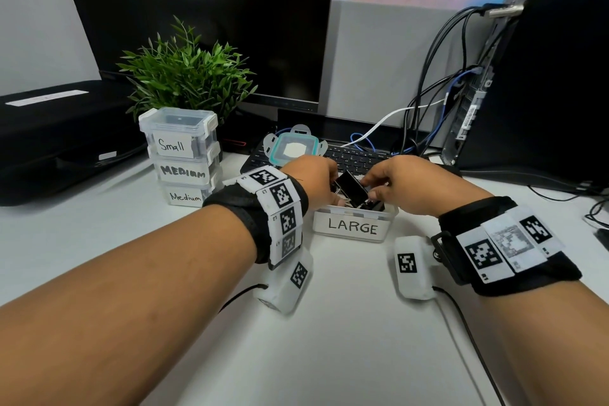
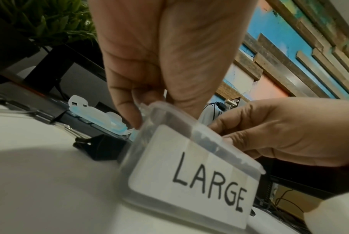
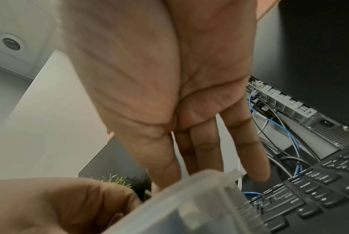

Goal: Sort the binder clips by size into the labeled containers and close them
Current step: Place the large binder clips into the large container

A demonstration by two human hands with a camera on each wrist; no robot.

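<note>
Your left hand [image 1: 311, 181] and right hand [image 1: 400, 184] meet over the open box, fingers curled in from both sides on a large black metal binder clip with folded wire handles [image 1: 351, 184], tilted atop the pile. Exact finger contact is hidden; both appear to pinch it.

Handling, as a guess: stiff, springy steel, smooth painted flanks that could slip. Take it by the flat sides, not the loose handles, which swing and snag neighbours.

It sits in the clear plastic rectangular container with the white "LARGE" label [image 1: 352, 227], on the white desk [image 1: 329, 339]. The container's teal-rimmed clear snap lid [image 1: 294, 149] lies behind it, on the black keyboard [image 1: 356, 158]. Another black clip [image 2: 101, 148] lies on the desk beside the box.
</note>
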